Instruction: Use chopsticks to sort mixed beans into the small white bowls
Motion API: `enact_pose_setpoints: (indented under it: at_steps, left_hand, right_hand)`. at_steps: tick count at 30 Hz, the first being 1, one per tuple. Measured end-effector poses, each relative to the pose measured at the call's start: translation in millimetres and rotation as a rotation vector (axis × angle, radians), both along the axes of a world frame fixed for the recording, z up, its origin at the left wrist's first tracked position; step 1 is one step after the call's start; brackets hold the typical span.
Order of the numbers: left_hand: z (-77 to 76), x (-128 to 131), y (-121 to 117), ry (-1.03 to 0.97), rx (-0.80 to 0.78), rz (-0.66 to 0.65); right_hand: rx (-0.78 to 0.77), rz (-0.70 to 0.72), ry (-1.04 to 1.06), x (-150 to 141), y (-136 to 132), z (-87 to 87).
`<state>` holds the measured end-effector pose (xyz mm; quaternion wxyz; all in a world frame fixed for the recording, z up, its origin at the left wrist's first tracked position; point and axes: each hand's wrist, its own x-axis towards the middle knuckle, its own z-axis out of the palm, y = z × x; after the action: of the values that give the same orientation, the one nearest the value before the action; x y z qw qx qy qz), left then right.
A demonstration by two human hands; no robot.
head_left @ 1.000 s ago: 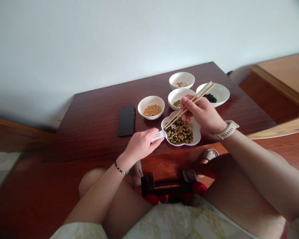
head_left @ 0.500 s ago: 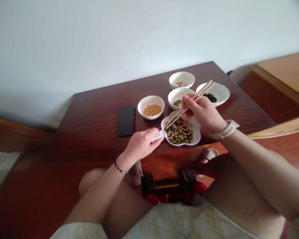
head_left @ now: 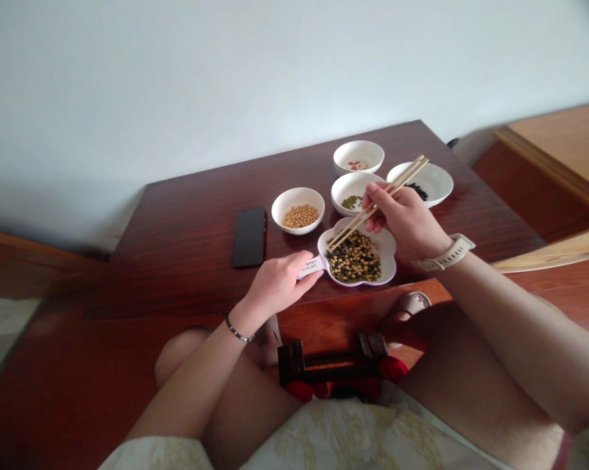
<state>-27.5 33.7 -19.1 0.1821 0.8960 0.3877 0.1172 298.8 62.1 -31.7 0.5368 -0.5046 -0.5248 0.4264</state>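
Observation:
My left hand is closed round the handle of a white, purple-rimmed dish with a scalloped edge. Mixed beans, yellow, green and black, cover the dish's bottom. In my right hand is a pair of chopsticks, slanting down to the left. Their tips are over the beans at the dish's left side; whether they pinch a bean I cannot tell. Just behind the dish stands a white bowl with a few green beans, partly covered by my right hand.
A bowl of yellow soybeans stands left of the dish, beside a black phone. Farther back are a bowl with pale and reddish bits and a bowl with black beans. The dark wooden table meets the wall.
My right hand and the chopsticks have shifted slightly to the right, and the tips now lie a little farther right over the beans. My left hand and the dish stay put.

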Motion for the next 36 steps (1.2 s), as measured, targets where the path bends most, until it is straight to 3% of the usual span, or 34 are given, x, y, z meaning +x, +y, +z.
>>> enact_pose_setpoints:
  at_steps: [36]
  left_hand:
    - [-0.7, -0.1, 2.0, 0.012, -0.030, -0.005]
  right_hand:
    - [-0.001, -0.009, 0.003, 1.3, -5.8, -1.0]
